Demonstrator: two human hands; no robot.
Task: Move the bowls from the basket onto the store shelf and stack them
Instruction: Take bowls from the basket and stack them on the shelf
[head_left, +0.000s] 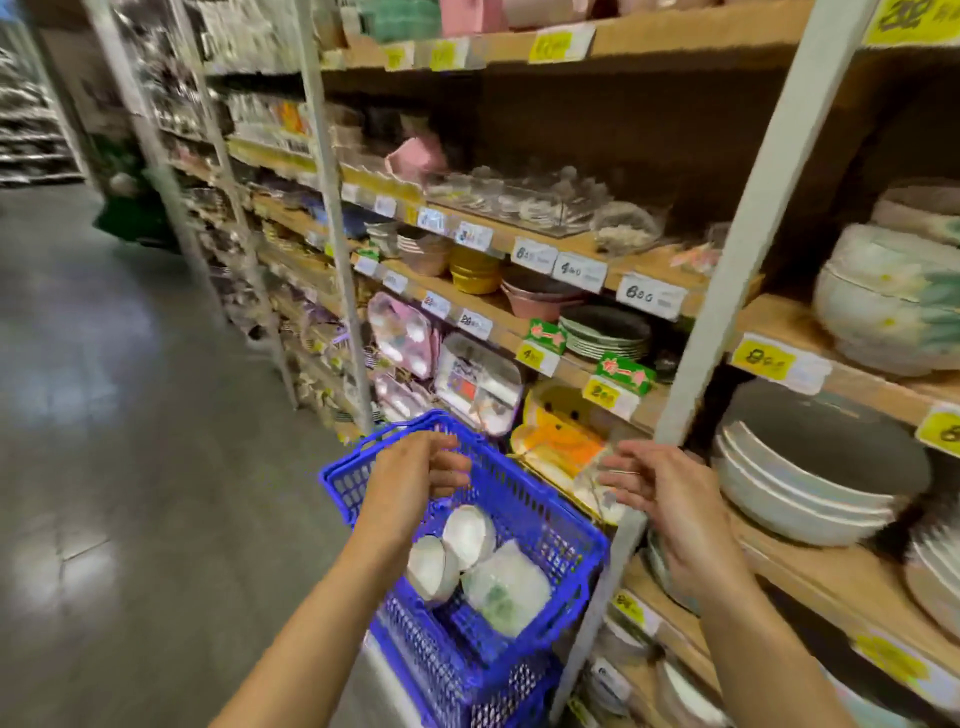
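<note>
So, both hands are up over the basket (566, 512) at lower centre of frame, neither holding anything. L hand (415, 475): fingers loosely curled, thumb apart, nothing in the curl as far as the blur lets me see. It sits near the basket's far rim, and contact w/ the handle can't be told. R hand (670, 499): fingers near straight and spread a bit, palm facing left, empty, in front of the white shelf post (737, 249).

The key relation: the bowls (467, 535) lie below the L hand, twd bottom of frame, just beside the L forearm. Two white ones are tipped on edge and leaning on each other, mouths turned up and left. A plastic-wrapped bundle (506, 587) lies just right of them and touches them. The bowls are round, so no real long axis; the basket itself runs diagonally from upper left to lower right. L hand is clearly nearer the loose bowls. R hand is off past the basket's right rim, closer to the store shelf (831, 587), where a stack of grey-lined bowls (800, 483) stands at right of frame. My guess is L picks and R receives or steadies.

Hard to make out:
- The whole frame is motion-smeared.
- L forearm covers the basket's left wall and prob. part of the near bowl.
- What's in the wrap, and how many pcs, is unclear.
- What the basket rests on is cut off at the bottom edge.
- Which shelf spot is meant can't be told.
</note>
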